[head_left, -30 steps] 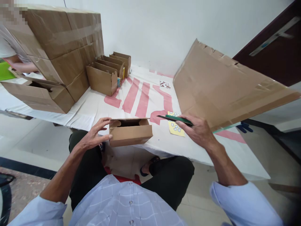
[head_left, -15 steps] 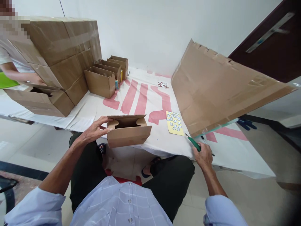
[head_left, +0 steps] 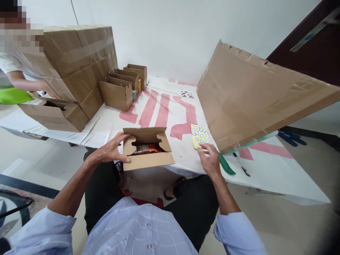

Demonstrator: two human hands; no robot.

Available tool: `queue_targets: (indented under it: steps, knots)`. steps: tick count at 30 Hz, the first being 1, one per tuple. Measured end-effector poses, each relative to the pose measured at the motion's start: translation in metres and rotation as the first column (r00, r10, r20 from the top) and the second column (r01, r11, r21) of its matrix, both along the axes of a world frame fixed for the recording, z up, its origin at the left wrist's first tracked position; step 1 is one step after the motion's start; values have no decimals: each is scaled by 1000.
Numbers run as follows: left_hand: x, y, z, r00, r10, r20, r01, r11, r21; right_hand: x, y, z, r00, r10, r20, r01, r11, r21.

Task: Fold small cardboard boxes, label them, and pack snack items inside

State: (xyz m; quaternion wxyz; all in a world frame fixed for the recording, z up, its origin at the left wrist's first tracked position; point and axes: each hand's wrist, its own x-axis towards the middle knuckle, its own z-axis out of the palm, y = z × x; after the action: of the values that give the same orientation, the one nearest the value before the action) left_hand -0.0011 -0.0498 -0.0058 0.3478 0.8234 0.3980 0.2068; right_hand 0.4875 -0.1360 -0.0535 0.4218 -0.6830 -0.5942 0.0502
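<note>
Seated in dark trousers at the near edge of a cloth-covered tabletop. Gripping a small open cardboard box by its left end with the left hand, thumb on the front flap, fingers along the back. Visible within, between notched inner flaps: a red packet. Reaching with the right hand to a yellow patterned card just right of the box, fingers curled at its near edge; pinched or merely touched, impossible to tell. Lying beside that hand, to its right: a green tool and a black pen-like object.

Judging by the pose, at the stage of taking up the card with the box held ready; calling next for a sure pinch on the thin edge and a steady left grip.

Beyond, leaning at right: a large cardboard panel. Farther left: another open box, with a co-worker's hand behind. Deeper still: a row of upright boxes, stacked taped cartons, a small brown-and-white card, a white wall.
</note>
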Motion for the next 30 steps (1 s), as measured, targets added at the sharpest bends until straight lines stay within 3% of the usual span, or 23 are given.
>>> queue_targets:
  steps: [2,4,6,8,9,11,14,17,20,24,30]
  knots:
    - [1,-1,3,999,-22,-41,24,999,35,-52,5,28,984,179,10,-179,983,49]
    - [2,0,4,996,-50,-76,54,997,49,-99,11,51,913,379,152,-394,916,77]
    - [3,1,5,992,-78,-99,83,996,40,-133,17,65,753,574,321,-605,796,-4]
    - [5,3,6,989,-104,-106,108,994,33,-152,26,70,587,676,446,-702,699,-136]
    - [5,4,7,988,-113,-103,117,992,35,-156,31,70,528,692,492,-709,679,-192]
    - [7,6,10,990,-118,-83,122,991,54,-155,38,71,470,669,576,-679,691,-249]
    - [7,9,13,995,-101,-17,102,991,83,-140,41,77,476,542,693,-576,787,-221]
    - [5,10,10,992,-56,112,52,998,39,-123,39,89,466,425,776,-395,885,-248]
    - [5,7,2,967,-10,256,22,999,-45,-120,39,99,417,434,799,-250,900,-358]
    - [8,1,-8,936,52,347,-14,994,-112,-138,54,101,377,580,722,-268,815,-515]
    - [13,-2,-10,928,85,364,-28,987,-159,-174,93,85,360,797,485,-299,591,-749]
